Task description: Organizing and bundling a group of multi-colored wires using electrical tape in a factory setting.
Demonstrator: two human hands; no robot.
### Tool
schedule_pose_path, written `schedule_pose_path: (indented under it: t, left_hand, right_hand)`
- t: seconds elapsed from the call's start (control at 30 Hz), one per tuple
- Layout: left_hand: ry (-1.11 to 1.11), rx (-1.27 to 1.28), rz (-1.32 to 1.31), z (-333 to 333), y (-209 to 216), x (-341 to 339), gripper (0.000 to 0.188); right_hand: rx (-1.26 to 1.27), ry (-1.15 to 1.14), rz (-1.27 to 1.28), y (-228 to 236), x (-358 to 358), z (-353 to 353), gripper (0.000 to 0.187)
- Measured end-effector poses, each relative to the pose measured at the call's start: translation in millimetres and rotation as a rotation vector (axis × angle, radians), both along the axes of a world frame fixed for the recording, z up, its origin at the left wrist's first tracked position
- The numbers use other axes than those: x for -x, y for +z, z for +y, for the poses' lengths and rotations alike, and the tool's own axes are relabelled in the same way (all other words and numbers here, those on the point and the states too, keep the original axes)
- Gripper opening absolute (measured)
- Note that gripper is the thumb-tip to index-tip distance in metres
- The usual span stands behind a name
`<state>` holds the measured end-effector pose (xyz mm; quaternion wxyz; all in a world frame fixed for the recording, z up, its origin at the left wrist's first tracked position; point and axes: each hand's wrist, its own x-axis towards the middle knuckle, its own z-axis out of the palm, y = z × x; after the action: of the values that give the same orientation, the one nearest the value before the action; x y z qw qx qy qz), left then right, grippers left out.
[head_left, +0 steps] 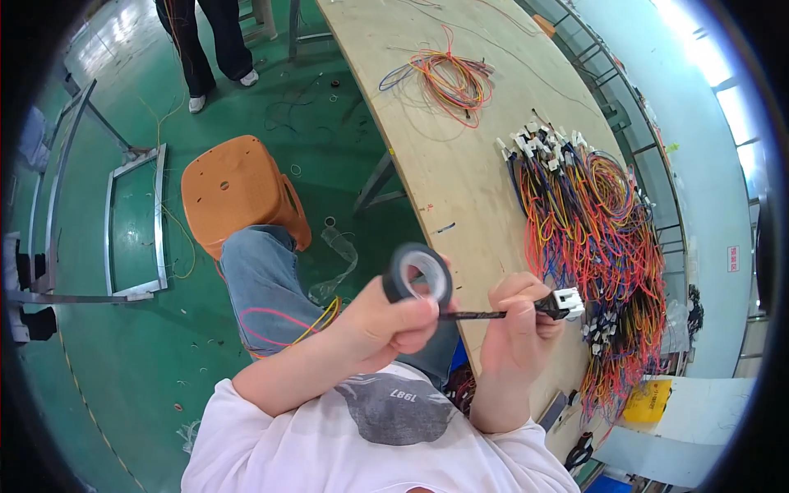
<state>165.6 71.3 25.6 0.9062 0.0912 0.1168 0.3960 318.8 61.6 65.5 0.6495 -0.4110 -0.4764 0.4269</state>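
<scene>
Between my two hands runs a wire harness whose stretch near the plug is wrapped in black tape (478, 315). My right hand (516, 333) pinches it just behind a white plug connector (567, 303). A roll of black tape (398, 279), slightly blurred, is gripped by my left hand (385, 329), whose thumb and fingers close on its lower edge beside the wrapped cable. Loose yellow wires (330, 314) and a pink wire (267, 311) of the harness trail past my left forearm over my leg.
On the wooden table (444, 181) lie a large heap of harnesses with white connectors (592, 214) and a coil of wires (452, 78). Black-handled scissors (579, 452) lie near the table's lower right. An orange stool (230, 185) stands left; another person's legs (222, 37) show beyond.
</scene>
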Motion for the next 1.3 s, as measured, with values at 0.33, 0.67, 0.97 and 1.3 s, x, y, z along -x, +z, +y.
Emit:
schedule_pose_path:
  t: [0.33,0.67,0.97,1.3]
  left_hand:
    - [0.305,-0.770,0.658,-10.1,-19.0,3.5,0.047]
    - [-0.279,-0.224,0.031,3.2,-16.6,-3.5,0.050]
    - [0.388,-1.156,0.407,-8.9,-31.8,14.0,0.083]
    - [-0.279,-0.294,0.336,-3.0,-17.5,-20.3,0.056]
  right_hand:
    - [0.056,0.084,-0.029,10.6,-7.5,1.1,0.014]
    - [0.114,0.107,0.106,6.6,-1.7,-0.3,0.013]
    - [0.133,0.010,0.275,9.5,-18.8,4.2,0.012]
    - [0.156,0.080,0.260,11.8,-16.1,-6.1,0.015]
